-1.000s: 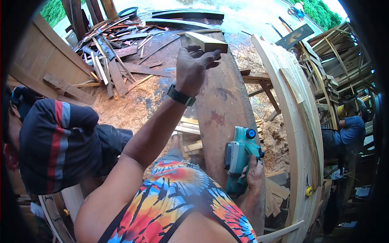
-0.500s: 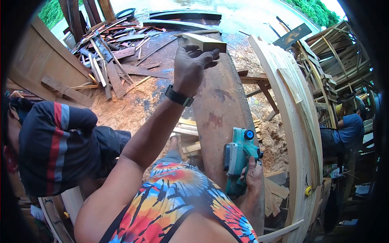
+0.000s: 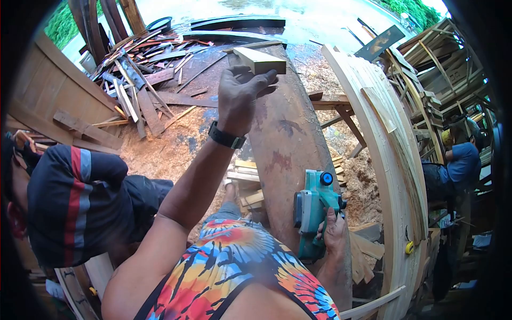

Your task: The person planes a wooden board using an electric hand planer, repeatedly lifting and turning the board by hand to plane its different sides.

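My left hand [image 3: 240, 96], with a dark watch on its wrist, is raised over the brown plank bench [image 3: 282, 133]. Its fingers and thumb are closed around the near end of a pale wooden piece [image 3: 258, 60] that points away from me. On the right, my right hand [image 3: 334, 232] is wrapped around the handle of a teal power planer [image 3: 313, 210], which is tilted on its side at the near part of the bench. The fingers on the planer's far side are partly hidden.
A person in a dark striped shirt [image 3: 74, 202] is close on my left. Long pale planks [image 3: 368, 133] lie to the right with a yellow tape measure [image 3: 409, 248]. Scrap wood [image 3: 144, 90] is piled at the far left. Another person [image 3: 463, 160] is at the far right.
The view has shifted slightly, and my left hand with the wooden piece appears a little further left and lower. My right hand keeps its hold on the planer.
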`<state>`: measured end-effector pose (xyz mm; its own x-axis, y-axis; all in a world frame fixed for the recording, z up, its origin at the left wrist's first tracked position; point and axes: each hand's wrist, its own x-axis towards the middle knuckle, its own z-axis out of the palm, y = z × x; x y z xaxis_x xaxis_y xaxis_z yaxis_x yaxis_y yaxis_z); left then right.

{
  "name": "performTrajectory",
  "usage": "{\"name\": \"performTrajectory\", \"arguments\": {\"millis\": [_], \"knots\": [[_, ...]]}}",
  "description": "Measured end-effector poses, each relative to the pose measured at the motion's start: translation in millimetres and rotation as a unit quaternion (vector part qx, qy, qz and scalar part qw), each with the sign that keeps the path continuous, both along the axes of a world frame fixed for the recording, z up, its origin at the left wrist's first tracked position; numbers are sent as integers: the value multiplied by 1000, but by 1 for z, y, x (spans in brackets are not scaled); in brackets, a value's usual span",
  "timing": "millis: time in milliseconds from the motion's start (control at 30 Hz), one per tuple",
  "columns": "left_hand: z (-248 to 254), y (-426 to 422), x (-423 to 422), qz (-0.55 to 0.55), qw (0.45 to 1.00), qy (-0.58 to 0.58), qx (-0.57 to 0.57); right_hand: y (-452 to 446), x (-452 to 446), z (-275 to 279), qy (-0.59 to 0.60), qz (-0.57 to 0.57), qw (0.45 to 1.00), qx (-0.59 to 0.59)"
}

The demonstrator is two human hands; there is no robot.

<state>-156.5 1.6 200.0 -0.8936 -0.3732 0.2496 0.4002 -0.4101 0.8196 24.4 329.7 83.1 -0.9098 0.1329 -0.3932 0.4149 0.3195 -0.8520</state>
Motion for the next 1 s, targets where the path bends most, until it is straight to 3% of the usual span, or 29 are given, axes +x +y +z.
{"name": "performTrajectory", "arguments": {"millis": [1000], "knots": [[-4, -18, 13, 5, 1000, -1, 6, 6, 3, -5, -14, 0, 999, -29]]}}
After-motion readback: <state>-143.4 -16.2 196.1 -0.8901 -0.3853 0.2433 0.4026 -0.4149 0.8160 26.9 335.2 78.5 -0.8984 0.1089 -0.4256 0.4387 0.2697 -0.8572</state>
